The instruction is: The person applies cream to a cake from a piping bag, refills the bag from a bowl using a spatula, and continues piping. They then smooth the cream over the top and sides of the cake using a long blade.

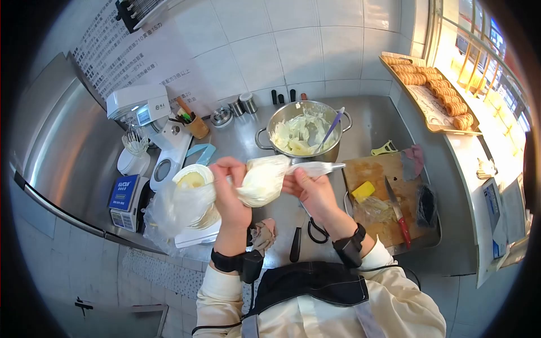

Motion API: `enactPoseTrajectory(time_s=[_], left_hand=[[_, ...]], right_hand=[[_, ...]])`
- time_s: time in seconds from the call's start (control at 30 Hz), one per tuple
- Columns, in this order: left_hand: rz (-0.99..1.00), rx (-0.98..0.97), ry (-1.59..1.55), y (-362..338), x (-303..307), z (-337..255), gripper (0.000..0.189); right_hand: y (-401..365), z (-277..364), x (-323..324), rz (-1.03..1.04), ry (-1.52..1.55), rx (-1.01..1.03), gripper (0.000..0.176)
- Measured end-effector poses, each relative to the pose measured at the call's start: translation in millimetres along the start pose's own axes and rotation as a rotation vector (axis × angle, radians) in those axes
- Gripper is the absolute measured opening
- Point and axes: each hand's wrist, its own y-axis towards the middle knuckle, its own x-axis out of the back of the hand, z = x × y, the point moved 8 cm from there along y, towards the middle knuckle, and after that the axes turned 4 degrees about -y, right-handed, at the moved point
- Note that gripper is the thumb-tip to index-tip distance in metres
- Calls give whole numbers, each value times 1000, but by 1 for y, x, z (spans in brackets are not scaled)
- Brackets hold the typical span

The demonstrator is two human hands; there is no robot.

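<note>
A piping bag (pixel 264 181) full of pale cream hangs between my hands above the steel counter. My left hand (pixel 230 188) is closed round its wide end, where loose clear plastic trails off to the left. Near the narrow end, my right hand (pixel 313 190) pinches the bag, and the tip points right. Beyond the hands stands a steel pot (pixel 304 128) with cream smeared inside and a purple spatula (pixel 333 127) leaning in it. Left of my left hand is a white tub (pixel 193 176) with yellowish contents, partly hidden by the plastic.
A stand mixer (pixel 147 112), a blue-fronted scale (pixel 125 192) and a utensil cup (pixel 197 127) are at the left. On the right, a cutting board (pixel 369 169) holds a red-handled knife (pixel 399 214) and yellow block (pixel 363 191). A pastry tray (pixel 431 96) sits on the sill. Scissors (pixel 318 231) lie near my right wrist.
</note>
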Motion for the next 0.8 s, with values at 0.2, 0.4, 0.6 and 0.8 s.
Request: enactPoseTrajectory(time_s=[0.2,0.4,0.6,0.8], left_hand=[[-106,323,-150,-19,-2,51,54],[-282,257,72,-18,-19,31,51],[-193,232,248,-25,-12,58,51],[-320,332,101,-22,1,57,49]], right_hand=[[1,-3,-34,286,-17,46,33],[0,1,-37,286,-516,-57,33],[17,-3,-26,115,15,41,32],[4,-24,-11,101,-215,-184,31]])
